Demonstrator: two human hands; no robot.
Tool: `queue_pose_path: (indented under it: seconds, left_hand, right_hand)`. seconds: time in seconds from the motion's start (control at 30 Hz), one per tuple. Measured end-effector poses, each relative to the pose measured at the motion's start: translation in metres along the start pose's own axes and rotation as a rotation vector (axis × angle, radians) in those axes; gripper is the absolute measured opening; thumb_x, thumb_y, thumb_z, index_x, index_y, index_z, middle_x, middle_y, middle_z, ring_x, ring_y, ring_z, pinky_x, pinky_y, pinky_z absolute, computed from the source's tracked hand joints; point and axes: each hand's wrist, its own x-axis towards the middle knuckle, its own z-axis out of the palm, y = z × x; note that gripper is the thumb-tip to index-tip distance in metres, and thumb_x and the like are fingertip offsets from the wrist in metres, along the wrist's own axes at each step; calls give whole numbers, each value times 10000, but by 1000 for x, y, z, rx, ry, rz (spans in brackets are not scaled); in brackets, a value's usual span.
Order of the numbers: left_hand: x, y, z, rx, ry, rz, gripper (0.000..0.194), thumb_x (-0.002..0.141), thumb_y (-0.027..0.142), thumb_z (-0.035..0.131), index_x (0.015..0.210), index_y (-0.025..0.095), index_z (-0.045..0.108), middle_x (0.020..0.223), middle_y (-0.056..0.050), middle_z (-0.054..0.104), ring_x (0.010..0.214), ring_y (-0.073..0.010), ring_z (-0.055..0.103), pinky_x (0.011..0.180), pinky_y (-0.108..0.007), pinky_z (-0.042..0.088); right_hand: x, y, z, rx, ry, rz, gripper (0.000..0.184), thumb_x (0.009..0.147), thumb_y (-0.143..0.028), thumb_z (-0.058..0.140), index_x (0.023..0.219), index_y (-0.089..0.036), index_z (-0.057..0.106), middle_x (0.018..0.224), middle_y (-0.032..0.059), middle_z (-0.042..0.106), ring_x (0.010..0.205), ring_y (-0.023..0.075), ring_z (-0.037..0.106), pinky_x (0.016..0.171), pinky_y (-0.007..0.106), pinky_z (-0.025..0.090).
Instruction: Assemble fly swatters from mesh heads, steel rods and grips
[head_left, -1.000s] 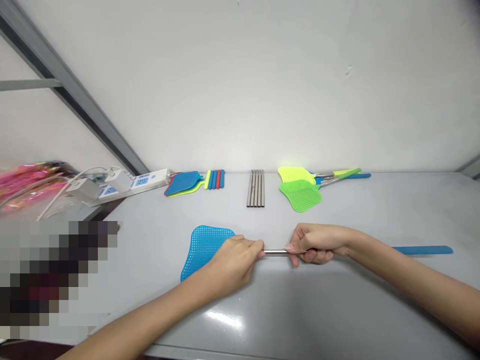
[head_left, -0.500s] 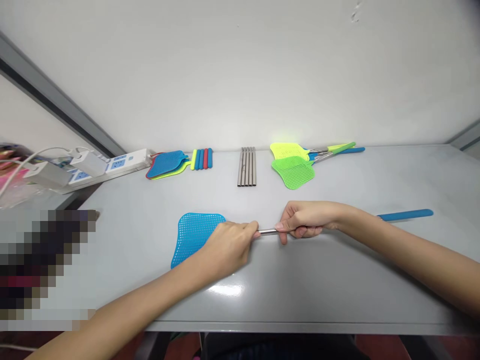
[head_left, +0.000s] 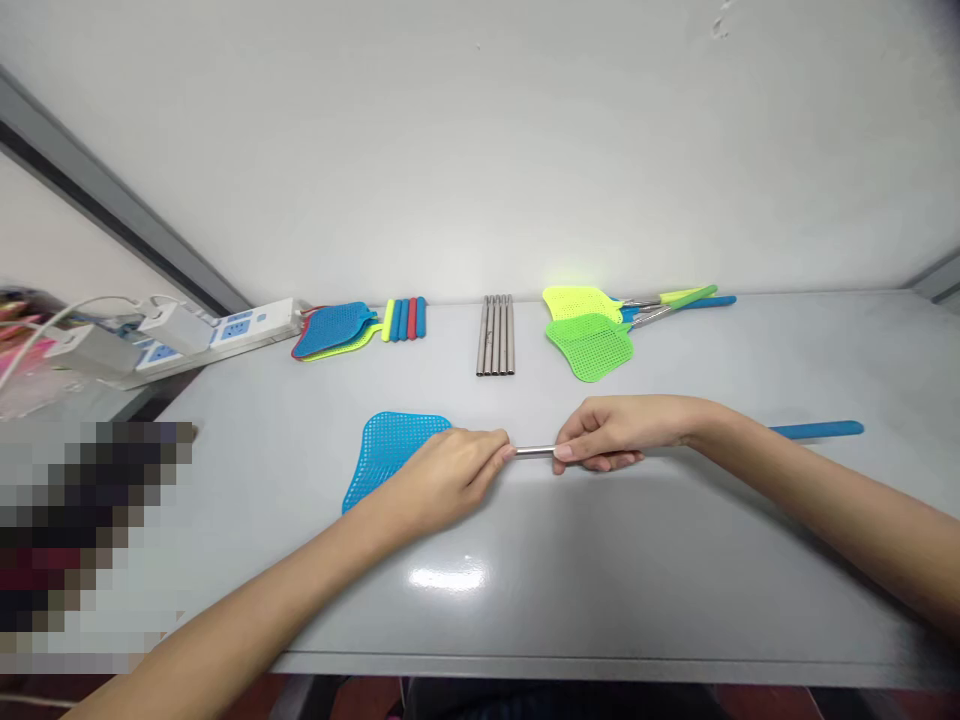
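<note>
A blue fly swatter (head_left: 397,445) stretches across the front of the table, its mesh head to the left and its blue handle (head_left: 817,430) sticking out past my right forearm. My left hand (head_left: 461,470) is closed around the shaft close to the head. Farther right, my right hand (head_left: 607,435) pinches the same metal shaft (head_left: 535,451) between thumb and fingers. A short bare stretch of it shows between the two hands; the rest is covered by my right hand and arm.
Along the wall lie loose swatter heads (head_left: 337,330), coloured handles (head_left: 405,320), several metal tubes (head_left: 496,335) and swatters with handles (head_left: 592,345). A power strip (head_left: 259,325) with plugs sits at the left. A pixelated patch (head_left: 67,540) covers the lower left.
Both hands have moved slightly up in the view along with the swatter, and its head has tilted a little. The grip on the shaft stays much the same.
</note>
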Motion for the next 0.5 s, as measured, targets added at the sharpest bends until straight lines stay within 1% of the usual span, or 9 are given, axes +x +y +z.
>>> queue_pose_path:
  seconds: [0.07, 0.13, 0.2, 0.27, 0.33, 0.4, 0.5]
  left_hand:
    - [1, -1, -2, 11, 0, -20, 325, 913, 378, 279, 722, 184, 458, 628, 5, 530, 555, -133, 488, 506, -234, 282]
    - [1, -5, -5, 40, 3, -46, 331, 908, 392, 285, 723, 183, 464, 630, -1, 531, 568, -140, 495, 516, -238, 282]
    - [1, -12, -9, 80, 11, -74, 343, 913, 381, 260, 723, 183, 466, 616, -3, 522, 569, -147, 495, 525, -242, 280]
    - [0, -21, -15, 126, 29, -107, 338, 912, 377, 258, 733, 186, 470, 606, -4, 515, 576, -155, 499, 531, -244, 279]
    - [-1, -29, -21, 155, 50, -138, 314, 908, 381, 269, 771, 193, 481, 608, -2, 520, 588, -163, 505, 531, -243, 275]
    - [-2, -34, -26, 154, 48, -138, 298, 909, 372, 268, 794, 198, 481, 614, 5, 523, 581, -157, 507, 527, -239, 272]
    - [-2, -36, -29, 154, 32, -112, 311, 913, 356, 258, 752, 196, 470, 595, 12, 506, 559, -144, 499, 518, -236, 269]
  right_hand:
    - [-3, 0, -5, -49, -11, -16, 269, 811, -377, 518, 832, -119, 589, 517, -72, 390, 396, 33, 301, 370, 176, 240]
    - [-7, 0, -13, -103, 2, -6, 266, 813, -376, 513, 799, -118, 578, 491, -81, 366, 394, 36, 285, 381, 181, 239]
    - [-12, 2, -23, -158, 37, 25, 295, 808, -411, 513, 783, -122, 569, 468, -82, 352, 401, 46, 290, 389, 185, 237]
    - [-18, 5, -35, -215, 103, 63, 324, 798, -450, 517, 761, -130, 557, 448, -80, 345, 419, 55, 304, 414, 188, 252]
    - [-25, 7, -45, -232, 151, 78, 344, 801, -465, 508, 744, -129, 557, 472, -70, 347, 446, 62, 318, 433, 191, 267]
    - [-32, 7, -53, -221, 156, 73, 355, 817, -472, 480, 765, -132, 569, 509, -60, 354, 460, 63, 315, 438, 192, 271]
    - [-39, 5, -55, -237, 146, 86, 363, 829, -476, 458, 779, -137, 576, 543, -51, 360, 473, 62, 318, 433, 185, 267]
